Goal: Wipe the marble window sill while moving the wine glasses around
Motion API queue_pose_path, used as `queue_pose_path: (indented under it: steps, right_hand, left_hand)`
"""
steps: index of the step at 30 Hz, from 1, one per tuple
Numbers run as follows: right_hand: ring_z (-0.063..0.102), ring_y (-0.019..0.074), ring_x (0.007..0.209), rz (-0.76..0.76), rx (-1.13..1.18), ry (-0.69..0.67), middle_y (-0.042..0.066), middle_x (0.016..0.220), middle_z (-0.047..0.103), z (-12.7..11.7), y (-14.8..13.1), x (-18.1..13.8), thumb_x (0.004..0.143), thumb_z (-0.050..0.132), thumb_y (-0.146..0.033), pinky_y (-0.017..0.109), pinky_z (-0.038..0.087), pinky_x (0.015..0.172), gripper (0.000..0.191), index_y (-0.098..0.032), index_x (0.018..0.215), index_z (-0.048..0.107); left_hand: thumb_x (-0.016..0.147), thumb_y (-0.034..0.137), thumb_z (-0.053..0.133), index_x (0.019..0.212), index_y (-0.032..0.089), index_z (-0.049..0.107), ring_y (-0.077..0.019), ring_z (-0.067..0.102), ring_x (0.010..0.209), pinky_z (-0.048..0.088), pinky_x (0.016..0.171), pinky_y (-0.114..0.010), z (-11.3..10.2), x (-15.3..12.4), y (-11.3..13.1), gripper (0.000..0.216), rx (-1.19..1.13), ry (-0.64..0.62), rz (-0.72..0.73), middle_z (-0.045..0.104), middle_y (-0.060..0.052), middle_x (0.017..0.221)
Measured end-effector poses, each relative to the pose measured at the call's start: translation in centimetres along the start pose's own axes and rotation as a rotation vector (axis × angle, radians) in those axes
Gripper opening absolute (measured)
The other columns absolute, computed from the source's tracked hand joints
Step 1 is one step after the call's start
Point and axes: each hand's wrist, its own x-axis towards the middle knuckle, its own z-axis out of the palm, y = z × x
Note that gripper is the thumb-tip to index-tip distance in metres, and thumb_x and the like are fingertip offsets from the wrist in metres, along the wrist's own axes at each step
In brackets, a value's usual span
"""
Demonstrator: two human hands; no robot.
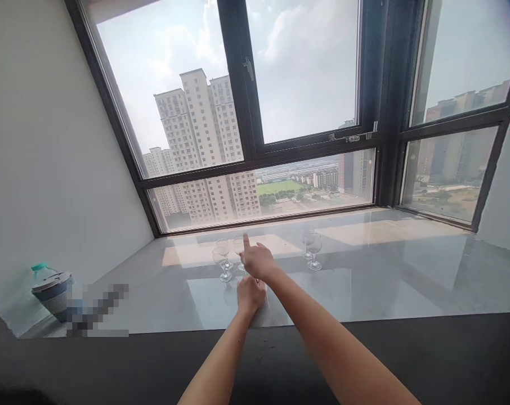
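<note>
Partly hidden behind the right hand (259, 263), one stemmed glass (238, 245); left of it, two more glasses (222, 257), overlapping. Farther right on the sill (385, 281), another overlapping pair (314, 244). Right hand loosely opened, one finger stretched to far side; contact with the glass hard to see. Left hand (250, 293) nearer, curled; whether gripping anything, impossible to tell. At near left, a cup (52, 292), partly covered by pixel blocks (97, 315).
</note>
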Motion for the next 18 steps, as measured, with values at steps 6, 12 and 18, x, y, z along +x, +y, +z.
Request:
queue_pose_path:
  steps: [6, 12, 18]
  right_hand:
    - [0.064, 0.0253, 0.088, 0.057, 0.069, 0.041, 0.013, 0.091, 0.071, 0.6, 0.3, 0.3, 0.095, 0.035, -0.034, 0.032, 0.043, 0.076, 0.064, -0.009, 0.151, 0.019]
    - [0.062, 0.0193, 0.066, 0.073, 0.309, 0.338, 0.004, 0.071, 0.068, 2.3, 0.9, -1.1, 0.094, 0.041, -0.031, 0.027, 0.038, 0.064, 0.057, -0.011, 0.146, 0.029]
    - [0.061, 0.0176, 0.062, 0.294, 0.657, 0.807, 0.001, 0.068, 0.065, 1.4, 1.6, -1.7, 0.096, 0.03, -0.043, 0.025, 0.041, 0.062, 0.049, -0.015, 0.136, 0.039]
  left_hand:
    - [0.083, 0.019, 0.047, 0.069, 0.015, 0.065, -0.0203, 0.06, 0.067, 0.028, 0.062, -0.03, 0.6, 0.2, -0.6, 0.023, -0.042, 0.042, 0.003, 0.068, -0.014, 0.073]
    - [0.077, 0.012, 0.05, 0.071, 0.015, 0.064, -0.0159, 0.053, 0.059, 0.023, 0.058, -0.029, 0.9, 0.2, -0.7, 0.015, -0.148, 0.048, 0.067, 0.065, -0.01, 0.067]
    - [0.079, 0.023, 0.056, 0.075, 0.018, 0.059, -0.0132, 0.051, 0.059, 0.027, 0.058, -0.025, 1.0, 0.4, -1.1, 0.008, -0.367, 0.064, 0.008, 0.06, -0.003, 0.064]
